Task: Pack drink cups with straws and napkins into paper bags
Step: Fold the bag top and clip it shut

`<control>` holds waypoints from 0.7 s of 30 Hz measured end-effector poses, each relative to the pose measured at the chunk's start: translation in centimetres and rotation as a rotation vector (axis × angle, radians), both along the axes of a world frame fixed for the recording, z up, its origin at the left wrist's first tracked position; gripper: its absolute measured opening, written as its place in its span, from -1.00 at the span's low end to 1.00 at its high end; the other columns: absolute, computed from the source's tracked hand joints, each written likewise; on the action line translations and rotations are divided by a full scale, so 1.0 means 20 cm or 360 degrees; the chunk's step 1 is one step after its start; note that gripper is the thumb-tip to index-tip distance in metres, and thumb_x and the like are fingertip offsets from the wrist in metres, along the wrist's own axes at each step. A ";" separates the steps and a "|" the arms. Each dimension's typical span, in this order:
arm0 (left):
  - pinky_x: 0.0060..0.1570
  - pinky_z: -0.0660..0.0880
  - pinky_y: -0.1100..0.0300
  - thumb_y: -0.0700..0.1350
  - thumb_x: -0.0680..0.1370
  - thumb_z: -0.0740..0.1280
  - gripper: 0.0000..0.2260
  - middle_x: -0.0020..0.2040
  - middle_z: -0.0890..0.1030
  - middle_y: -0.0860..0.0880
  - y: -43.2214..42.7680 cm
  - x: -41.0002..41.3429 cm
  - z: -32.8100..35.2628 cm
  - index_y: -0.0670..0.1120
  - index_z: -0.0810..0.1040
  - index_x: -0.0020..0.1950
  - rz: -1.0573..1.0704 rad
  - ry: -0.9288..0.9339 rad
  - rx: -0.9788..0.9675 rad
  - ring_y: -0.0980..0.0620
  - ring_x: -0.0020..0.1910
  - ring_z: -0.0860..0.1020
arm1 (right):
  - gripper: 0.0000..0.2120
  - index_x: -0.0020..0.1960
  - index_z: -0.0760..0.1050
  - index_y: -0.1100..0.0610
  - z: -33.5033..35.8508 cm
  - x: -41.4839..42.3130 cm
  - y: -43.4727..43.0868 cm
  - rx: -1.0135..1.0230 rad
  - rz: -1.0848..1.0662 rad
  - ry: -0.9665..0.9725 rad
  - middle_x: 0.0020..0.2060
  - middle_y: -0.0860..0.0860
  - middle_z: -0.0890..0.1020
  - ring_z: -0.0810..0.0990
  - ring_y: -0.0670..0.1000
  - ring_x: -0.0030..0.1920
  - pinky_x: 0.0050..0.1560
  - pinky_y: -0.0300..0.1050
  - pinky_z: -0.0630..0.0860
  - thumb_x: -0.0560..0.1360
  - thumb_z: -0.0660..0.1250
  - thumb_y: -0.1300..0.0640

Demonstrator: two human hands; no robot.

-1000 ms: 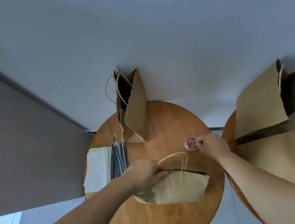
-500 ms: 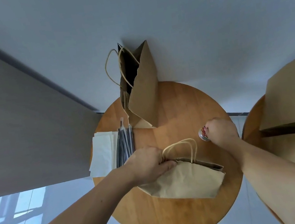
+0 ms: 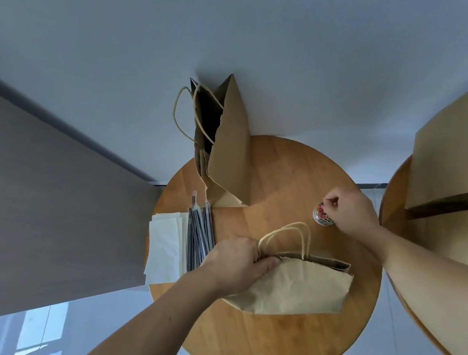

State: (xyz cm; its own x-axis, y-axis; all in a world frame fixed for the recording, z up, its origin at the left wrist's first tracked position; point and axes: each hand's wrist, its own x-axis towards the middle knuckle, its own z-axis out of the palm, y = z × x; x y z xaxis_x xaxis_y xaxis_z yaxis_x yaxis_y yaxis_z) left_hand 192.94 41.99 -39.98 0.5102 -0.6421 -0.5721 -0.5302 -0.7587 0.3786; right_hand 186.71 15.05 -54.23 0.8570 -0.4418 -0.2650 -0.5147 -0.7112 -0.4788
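Head view: one round wooden table (image 3: pixel 286 340) under both hands; a second table edge with more brown bags (image 3: pixel 459 168) lies right of the right hand.
Napkins: a white stack (image 3: pixel 163 246) lies flat, just left of the left hand, at the table's left rim.
Straws: a bundle of wrapped dark straws (image 3: pixel 202 233) rests on the napkins' right edge, touching or nearly touching the left knuckles.
Left hand: the left hand (image 3: pixel 238 262) is closed, pinching the folded top and handle bases of the near paper bag (image 3: pixel 296 288), which lies on its side directly below both hands.
Upright bag: an open bag (image 3: pixel 227 147) stands beyond the left hand, mouth gaping, handles loose.
Clip tub: a small round tub of coloured paper clips (image 3: pixel 322 216) sits just beside the right fingertips, to their left.
Right hand: the right hand (image 3: pixel 351 210) has thumb and forefinger drawn together at the tub's mouth; whether a clip is held cannot be told.
Cups: none visible; presumably inside the near bag.
Step in hand: judged to be fetching a clip to fasten the folded bag top.
Method: keep the left pinch firm so the fold does not spring; lift one clip only; steady the tub, which is light and near the rim; slide the clip over the fold between the handles.
Markings: no brand, label or writing is legible on bags, napkins or tub.
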 end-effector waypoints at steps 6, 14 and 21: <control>-0.28 0.40 0.15 0.17 0.62 0.20 -0.67 -0.29 0.53 0.06 -0.01 -0.03 0.02 0.00 0.55 -0.18 0.0046 0.0006 -0.0003 0.04 -0.26 0.50 | -0.79 0.08 0.54 -0.21 0.46 -0.06 0.13 0.0640 -0.0280 -0.0449 -0.16 -0.33 0.59 0.58 -0.35 -0.07 -0.13 -0.49 0.44 0.52 0.41 0.08; -0.20 0.47 0.08 0.16 0.61 0.23 -0.66 -0.16 0.63 -0.05 -0.01 -0.07 0.07 -0.06 0.57 -0.15 0.0102 -0.0012 0.0051 -0.04 -0.16 0.57 | -0.93 -0.11 0.60 0.08 1.06 -0.32 0.37 0.0999 -0.0218 -0.0741 -0.27 -0.02 0.70 0.65 0.00 -0.29 -0.31 -0.18 0.56 0.51 0.40 0.23; -0.07 0.53 0.07 0.13 0.62 0.22 -0.69 -0.05 0.66 -0.07 -0.02 -0.11 0.13 -0.04 0.65 0.06 0.0045 -0.0018 0.0019 -0.08 -0.04 0.60 | -0.85 -0.23 0.53 0.07 1.07 -0.46 0.56 0.0766 -0.0150 -0.0498 -0.19 -0.22 0.71 0.68 -0.13 -0.11 -0.04 -0.05 0.62 0.45 0.42 0.26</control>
